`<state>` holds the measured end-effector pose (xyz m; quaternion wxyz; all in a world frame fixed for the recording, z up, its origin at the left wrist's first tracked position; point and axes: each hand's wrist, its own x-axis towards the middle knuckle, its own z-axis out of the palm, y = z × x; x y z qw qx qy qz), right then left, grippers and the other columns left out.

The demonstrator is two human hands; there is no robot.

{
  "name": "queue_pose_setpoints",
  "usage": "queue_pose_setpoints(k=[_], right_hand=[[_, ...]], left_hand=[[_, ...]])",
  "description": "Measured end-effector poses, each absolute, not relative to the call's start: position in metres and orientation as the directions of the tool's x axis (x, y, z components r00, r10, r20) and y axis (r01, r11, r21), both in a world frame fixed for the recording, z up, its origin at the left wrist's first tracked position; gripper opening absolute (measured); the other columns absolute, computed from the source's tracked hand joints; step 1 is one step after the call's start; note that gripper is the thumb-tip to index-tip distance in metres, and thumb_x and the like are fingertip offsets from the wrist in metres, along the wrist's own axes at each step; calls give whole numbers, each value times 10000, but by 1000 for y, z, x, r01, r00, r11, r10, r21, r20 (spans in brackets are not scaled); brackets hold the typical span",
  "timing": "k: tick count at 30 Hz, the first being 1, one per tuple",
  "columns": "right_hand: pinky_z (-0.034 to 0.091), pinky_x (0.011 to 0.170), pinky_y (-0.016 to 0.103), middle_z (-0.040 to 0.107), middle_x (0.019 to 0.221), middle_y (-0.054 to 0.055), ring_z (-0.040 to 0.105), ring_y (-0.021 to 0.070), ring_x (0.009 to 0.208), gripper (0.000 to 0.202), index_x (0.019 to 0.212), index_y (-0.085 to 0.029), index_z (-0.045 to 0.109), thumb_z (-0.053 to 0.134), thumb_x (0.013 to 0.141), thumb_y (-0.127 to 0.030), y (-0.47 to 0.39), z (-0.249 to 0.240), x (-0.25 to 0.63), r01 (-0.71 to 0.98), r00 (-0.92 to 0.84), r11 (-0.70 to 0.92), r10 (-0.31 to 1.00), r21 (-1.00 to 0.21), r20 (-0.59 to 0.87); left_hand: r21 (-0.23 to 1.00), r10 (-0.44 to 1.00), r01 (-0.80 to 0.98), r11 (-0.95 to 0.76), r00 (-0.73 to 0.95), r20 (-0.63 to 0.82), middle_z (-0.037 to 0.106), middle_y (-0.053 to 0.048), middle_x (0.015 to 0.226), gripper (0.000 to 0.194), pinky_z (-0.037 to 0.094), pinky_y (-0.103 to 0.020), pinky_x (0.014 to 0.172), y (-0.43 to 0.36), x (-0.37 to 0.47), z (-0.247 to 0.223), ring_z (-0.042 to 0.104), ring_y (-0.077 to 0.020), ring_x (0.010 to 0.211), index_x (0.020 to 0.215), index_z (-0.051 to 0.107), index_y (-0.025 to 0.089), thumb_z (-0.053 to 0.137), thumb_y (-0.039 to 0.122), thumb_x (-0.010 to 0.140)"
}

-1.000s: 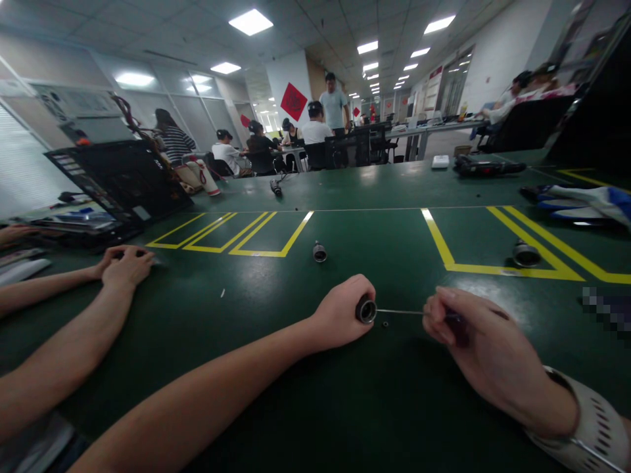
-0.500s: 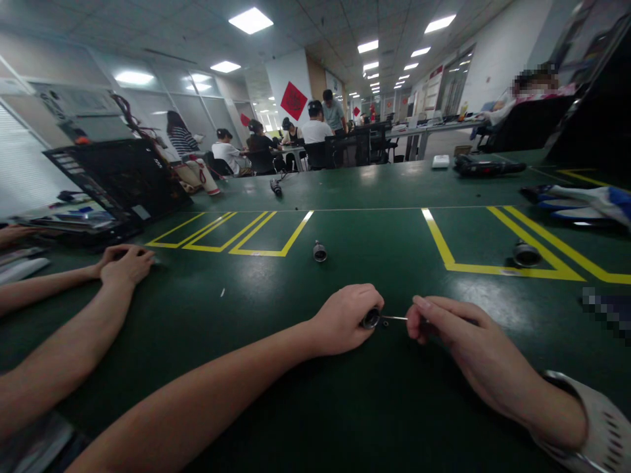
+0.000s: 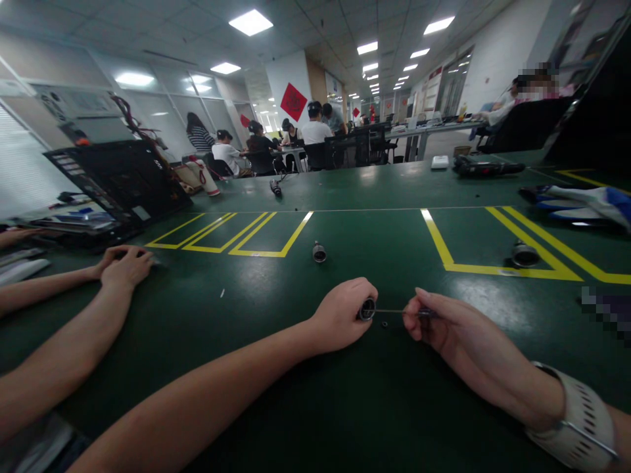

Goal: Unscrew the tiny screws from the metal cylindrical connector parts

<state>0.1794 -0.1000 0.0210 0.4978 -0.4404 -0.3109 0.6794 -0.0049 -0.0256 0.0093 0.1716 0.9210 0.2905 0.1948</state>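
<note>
My left hand (image 3: 344, 314) is wrapped round a dark metal cylindrical part (image 3: 367, 309), its round hollow end facing right. Between the fingertips of my right hand (image 3: 444, 325) is a slim screwdriver (image 3: 392, 311); its thin shaft reaches left to the mouth of the part. Whether the tip touches inside cannot be made out. Just below the shaft, a tiny dark ring (image 3: 384, 324) lies on the green table. Farther back stands a similar metal part (image 3: 319, 252), and another metal part (image 3: 525, 255) rests by the yellow tape on the right.
Yellow tape (image 3: 438, 243) marks boxes on the green table (image 3: 276, 407). Another person's hands (image 3: 125, 263) rest at the left. Blue-and-white gloves (image 3: 586, 203), a black tool (image 3: 488, 167), a white box (image 3: 440, 162) and a small dark object (image 3: 275, 188) lie farther back.
My left hand and the metal part have risen slightly and shifted left. My right hand has turned a little, and the screwdriver's dark handle now shows behind the fingertips.
</note>
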Motion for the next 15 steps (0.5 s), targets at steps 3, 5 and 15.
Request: queue_pose_setpoints(k=[3,5,15], right_hand=[[422,618,288,619,661,25,515,147,621,279,645,-177,664,654,728,-443,-100,21,180,-395,-80,-311,949,-865,-305],[415,604,290,611,647,24,509,149,612,279,633,-177,658,661,718,-442,-101,21,180,-388,-52,-303,950,-870,-308],[336,529,292,539,513,8,454,143,531,323,501,-195,600,622,714,-437,-102,21,181,-209,130,-190,967,-959,-220]], left_hand=[[390,605,494,-777,756,248,512,-17,811,104,380,-265,647,-27,-5,9,472,-146,736,806,451,173,489,106,737],[372,614,515,-772,755,230,519,-20,820,105,387,-270,654,-28,-4,10,478,-150,744,820,458,171,497,110,744],[344,644,563,-751,739,198,536,-30,872,117,408,-282,677,-29,-4,12,487,-157,789,868,480,166,512,117,767]])
